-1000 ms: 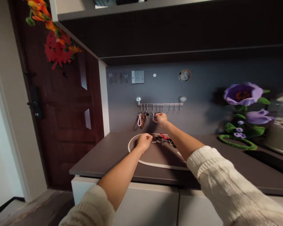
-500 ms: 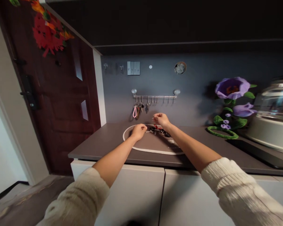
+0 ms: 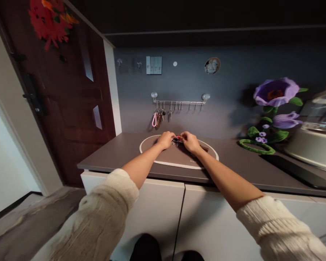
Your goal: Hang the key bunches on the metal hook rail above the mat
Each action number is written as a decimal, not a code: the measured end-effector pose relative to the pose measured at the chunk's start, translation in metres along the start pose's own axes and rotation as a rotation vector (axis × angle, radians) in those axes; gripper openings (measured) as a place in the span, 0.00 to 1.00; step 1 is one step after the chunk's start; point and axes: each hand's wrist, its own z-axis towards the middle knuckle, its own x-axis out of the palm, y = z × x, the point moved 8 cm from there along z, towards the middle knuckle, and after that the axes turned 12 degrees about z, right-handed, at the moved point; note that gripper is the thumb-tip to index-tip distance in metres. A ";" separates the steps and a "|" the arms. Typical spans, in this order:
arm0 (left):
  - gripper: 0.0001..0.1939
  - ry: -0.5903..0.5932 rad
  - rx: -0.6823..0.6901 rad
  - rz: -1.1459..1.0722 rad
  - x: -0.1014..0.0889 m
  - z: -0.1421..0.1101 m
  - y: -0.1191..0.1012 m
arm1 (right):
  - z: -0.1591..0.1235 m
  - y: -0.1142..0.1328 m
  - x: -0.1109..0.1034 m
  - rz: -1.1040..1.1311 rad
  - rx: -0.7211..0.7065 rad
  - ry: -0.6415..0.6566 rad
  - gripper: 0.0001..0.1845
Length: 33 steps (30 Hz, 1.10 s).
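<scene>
A small bunch of keys (image 3: 176, 140) with a red piece on it is between my two hands, just above the oval brown mat (image 3: 179, 167) with a white rim. My left hand (image 3: 165, 140) has its fingers closed on the left side of the bunch. On the other side my right hand (image 3: 190, 142) pinches near the red piece. The fingertips partly hide the keys. A dark brown item (image 3: 204, 148) rests on the mat, half behind my right wrist.
On the wall behind, a clear hook rail (image 3: 179, 102) carries several keys and a pink loop (image 3: 154, 119) at its left end. Purple plush flowers (image 3: 277, 92) and a clear-domed appliance (image 3: 315, 145) stand at the right. A dark red door (image 3: 70, 119) is at the left.
Both hands have come together at the keys. My right hand has dropped from above the mat to the bunch, and the left has moved right. The view has tilted down.
</scene>
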 end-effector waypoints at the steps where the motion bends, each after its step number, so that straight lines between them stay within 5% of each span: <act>1: 0.15 0.008 0.026 0.040 0.002 0.001 -0.002 | 0.000 0.000 0.000 -0.023 -0.005 0.006 0.09; 14: 0.08 -0.011 0.091 0.077 0.006 0.002 0.006 | 0.001 0.001 0.005 -0.103 0.003 0.032 0.10; 27: 0.09 -0.088 0.073 -0.154 -0.015 0.001 0.004 | 0.002 0.004 0.006 -0.042 -0.020 0.052 0.09; 33: 0.07 -0.159 -0.039 -0.439 -0.021 0.003 0.011 | 0.002 0.006 0.008 0.046 -0.040 0.078 0.07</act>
